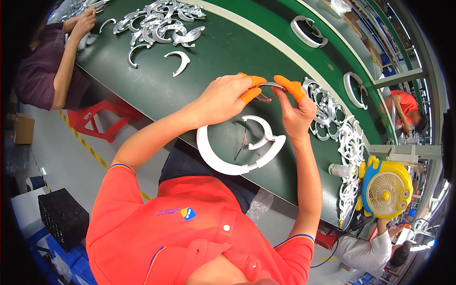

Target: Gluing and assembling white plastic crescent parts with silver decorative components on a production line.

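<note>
Between my two hands is a thin, curved silver-grey piece. My left hand (pixel 225 97) pinches its left end, and orange finger covers sit on the fingertips. At the other end, my right hand (pixel 295 105) grips it between thumb and an orange-covered finger. The curved silver-grey piece (pixel 270 85) arches over the green table, partly hidden by my fingers. Just below my hands lies a white headband-shaped frame (pixel 209 154) near the table edge, with a smaller white arc joined at its right end. A thin dark wire (pixel 244 137) shows inside its loop.
Silver arcs (pixel 164 28) are heaped at the far left. More silver arcs (pixel 325 111) and white arcs (pixel 350 142) line the right, beside a white bottle (pixel 338 170) and yellow fan (pixel 384 190). White headbands (pixel 308 32) sit on the green belt. A co-worker's hands (pixel 85 21) are far left.
</note>
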`<state>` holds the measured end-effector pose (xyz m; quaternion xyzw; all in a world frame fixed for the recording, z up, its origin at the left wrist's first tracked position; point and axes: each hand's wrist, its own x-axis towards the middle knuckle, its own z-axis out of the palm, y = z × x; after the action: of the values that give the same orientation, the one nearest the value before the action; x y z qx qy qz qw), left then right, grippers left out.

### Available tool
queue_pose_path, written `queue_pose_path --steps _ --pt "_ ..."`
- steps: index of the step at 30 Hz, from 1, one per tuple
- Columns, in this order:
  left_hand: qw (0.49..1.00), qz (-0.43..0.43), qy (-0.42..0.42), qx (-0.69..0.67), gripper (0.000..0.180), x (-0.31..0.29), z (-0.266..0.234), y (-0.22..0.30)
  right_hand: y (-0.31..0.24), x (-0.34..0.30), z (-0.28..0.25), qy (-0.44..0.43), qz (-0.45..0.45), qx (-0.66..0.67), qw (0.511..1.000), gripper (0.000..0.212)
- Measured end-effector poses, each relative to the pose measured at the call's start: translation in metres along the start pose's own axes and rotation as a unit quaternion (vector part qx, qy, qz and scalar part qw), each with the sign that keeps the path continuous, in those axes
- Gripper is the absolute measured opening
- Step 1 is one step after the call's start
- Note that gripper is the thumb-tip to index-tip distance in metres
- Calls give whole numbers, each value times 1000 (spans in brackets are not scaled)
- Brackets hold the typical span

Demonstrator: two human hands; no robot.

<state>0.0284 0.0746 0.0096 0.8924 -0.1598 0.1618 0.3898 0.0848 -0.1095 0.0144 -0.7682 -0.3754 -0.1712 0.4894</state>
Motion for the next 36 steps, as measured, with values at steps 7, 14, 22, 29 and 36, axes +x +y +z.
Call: queue_pose_path --steps 7,14,22,29,36 --pt "983 -43 1 -179 19 -1 2 -6 1 1 -2 -22 100 -13 995 25" --pt "967 -65 -5 -246 18 -1 2 -6 15 2 3 -16 11 -187 982 16" --pt "957 -80 98 -261 21 -17 -24 -10 21 25 31 -117 117 -163 973 27" --pt "912 -144 302 -237 18 -61 -46 -19 -14 42 152 -190 12 -115 975 21" --pt "892 -124 372 -225 16 -77 -48 -18 -25 37 194 -222 -37 -256 940 19"
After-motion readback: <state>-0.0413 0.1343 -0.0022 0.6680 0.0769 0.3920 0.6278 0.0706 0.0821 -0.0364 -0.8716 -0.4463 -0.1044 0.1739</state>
